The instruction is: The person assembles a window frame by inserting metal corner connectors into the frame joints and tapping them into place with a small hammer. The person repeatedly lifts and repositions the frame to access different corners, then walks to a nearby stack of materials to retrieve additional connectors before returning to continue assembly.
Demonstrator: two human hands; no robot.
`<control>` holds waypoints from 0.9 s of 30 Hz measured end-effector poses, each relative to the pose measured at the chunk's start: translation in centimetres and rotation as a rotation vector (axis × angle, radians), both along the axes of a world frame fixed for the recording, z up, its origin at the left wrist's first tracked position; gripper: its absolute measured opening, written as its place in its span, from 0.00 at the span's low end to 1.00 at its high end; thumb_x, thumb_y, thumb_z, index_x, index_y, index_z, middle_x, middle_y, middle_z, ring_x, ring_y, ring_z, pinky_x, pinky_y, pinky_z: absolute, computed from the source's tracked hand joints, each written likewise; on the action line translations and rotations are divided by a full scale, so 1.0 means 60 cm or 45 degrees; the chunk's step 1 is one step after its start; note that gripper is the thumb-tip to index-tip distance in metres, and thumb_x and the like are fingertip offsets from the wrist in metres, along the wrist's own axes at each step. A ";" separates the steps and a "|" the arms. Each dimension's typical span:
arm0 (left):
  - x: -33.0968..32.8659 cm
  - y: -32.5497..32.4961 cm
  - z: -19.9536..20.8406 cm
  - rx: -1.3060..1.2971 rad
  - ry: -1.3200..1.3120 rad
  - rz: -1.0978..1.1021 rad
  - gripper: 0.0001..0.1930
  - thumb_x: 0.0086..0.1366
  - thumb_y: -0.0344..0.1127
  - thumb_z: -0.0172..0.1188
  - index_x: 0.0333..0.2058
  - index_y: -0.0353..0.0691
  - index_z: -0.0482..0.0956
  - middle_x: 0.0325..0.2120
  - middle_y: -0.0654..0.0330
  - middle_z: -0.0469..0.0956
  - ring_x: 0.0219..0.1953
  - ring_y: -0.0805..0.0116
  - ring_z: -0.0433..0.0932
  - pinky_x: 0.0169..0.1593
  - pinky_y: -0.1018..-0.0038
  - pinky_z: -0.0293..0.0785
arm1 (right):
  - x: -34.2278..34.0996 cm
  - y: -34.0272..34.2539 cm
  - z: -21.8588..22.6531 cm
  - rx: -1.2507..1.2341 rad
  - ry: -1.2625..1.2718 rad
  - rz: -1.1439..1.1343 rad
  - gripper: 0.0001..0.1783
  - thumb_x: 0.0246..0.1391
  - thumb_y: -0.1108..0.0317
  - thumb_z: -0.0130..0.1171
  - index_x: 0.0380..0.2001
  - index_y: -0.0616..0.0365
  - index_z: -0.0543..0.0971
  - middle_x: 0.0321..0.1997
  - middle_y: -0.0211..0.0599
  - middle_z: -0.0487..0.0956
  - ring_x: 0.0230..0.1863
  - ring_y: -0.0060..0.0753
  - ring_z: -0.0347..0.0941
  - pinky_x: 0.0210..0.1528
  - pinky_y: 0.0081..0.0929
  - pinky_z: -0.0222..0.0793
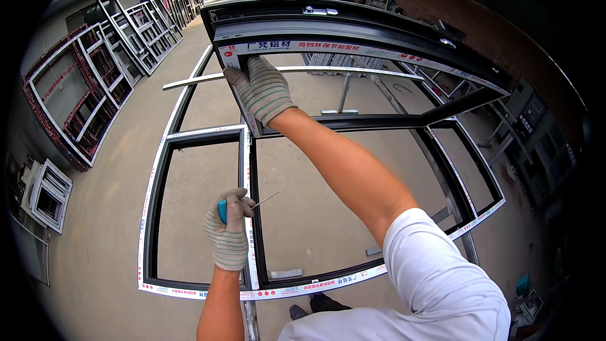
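Observation:
My left hand (228,230), in a striped knit glove, is closed round a screwdriver (222,211) with a teal handle. Its thin shaft points right, over the white-taped upright bar of a large window frame (251,240). Further away, my gloved right hand (264,91) grips the left side of a dark sash (278,29), its fingers partly hidden behind the profile. That sash is tilted up from the frame's middle opening, its lower edge near the crossbar. A silver latch piece (320,11) sits on the sash's top edge.
A pale metal bar (189,80) crosses beneath the raised sash. Finished frames (82,88) lean along the left wall, and a small white window (49,196) stands at the near left. Dark machinery (536,117) is at the right. My shoe (298,312) shows below the frame's near edge.

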State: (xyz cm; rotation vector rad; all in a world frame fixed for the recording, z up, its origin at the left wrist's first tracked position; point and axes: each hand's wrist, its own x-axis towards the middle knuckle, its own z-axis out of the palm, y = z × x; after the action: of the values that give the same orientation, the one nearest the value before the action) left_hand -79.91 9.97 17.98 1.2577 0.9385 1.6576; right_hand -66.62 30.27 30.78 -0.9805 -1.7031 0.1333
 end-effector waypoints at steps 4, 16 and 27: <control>0.025 -0.012 0.113 -0.029 0.034 -0.243 0.21 0.78 0.46 0.55 0.46 0.29 0.82 0.19 0.63 0.74 0.32 0.70 0.80 0.43 0.70 0.75 | 0.013 -0.050 -0.036 -0.123 -0.213 0.029 0.27 0.63 0.46 0.60 0.52 0.58 0.81 0.47 0.51 0.85 0.51 0.54 0.80 0.57 0.42 0.74; 0.086 -0.015 0.157 -0.389 -0.252 -0.577 0.13 0.75 0.40 0.57 0.43 0.34 0.78 0.19 0.63 0.73 0.29 0.66 0.82 0.36 0.67 0.89 | 0.010 -0.149 -0.188 -1.309 1.850 1.421 0.26 0.69 0.42 0.47 0.49 0.53 0.77 0.50 0.36 0.79 0.45 0.30 0.72 0.47 0.26 0.73; 0.115 -0.105 0.066 -0.534 -0.361 -0.463 0.11 0.76 0.38 0.57 0.43 0.35 0.80 0.20 0.65 0.72 0.30 0.71 0.78 0.33 0.77 0.81 | 0.258 -0.513 -0.301 -0.267 -0.451 0.516 0.07 0.57 0.65 0.66 0.32 0.56 0.83 0.33 0.35 0.82 0.34 0.41 0.82 0.40 0.38 0.79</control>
State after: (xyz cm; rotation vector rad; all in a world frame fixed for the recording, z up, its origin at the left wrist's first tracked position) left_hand -73.01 3.68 21.92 0.8241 0.7765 1.2321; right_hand -51.15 -0.53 12.73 -0.8309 -2.2379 0.4315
